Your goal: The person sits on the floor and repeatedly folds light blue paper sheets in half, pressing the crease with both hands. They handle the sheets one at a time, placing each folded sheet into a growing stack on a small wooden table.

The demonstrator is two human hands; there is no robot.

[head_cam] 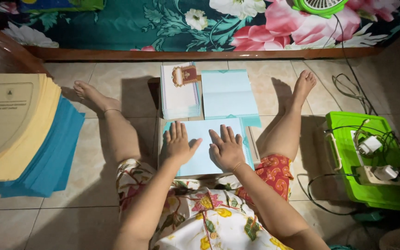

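Note:
I sit on a tiled floor with my legs spread. Both palms press flat on a light blue sheet lying on a small board between my legs. My left hand rests on the sheet's left part, fingers apart. My right hand lies beside it on the right part, fingers spread. Just beyond the sheet lies an opened light blue folded sheet, and left of that a stack of white printed cards with a gold and red emblem on top.
A tall pile of yellow and blue paper covers sits at the left. A green plastic box with chargers and cables stands at the right. A floral-covered bed with a wooden edge runs along the back, a green fan on it.

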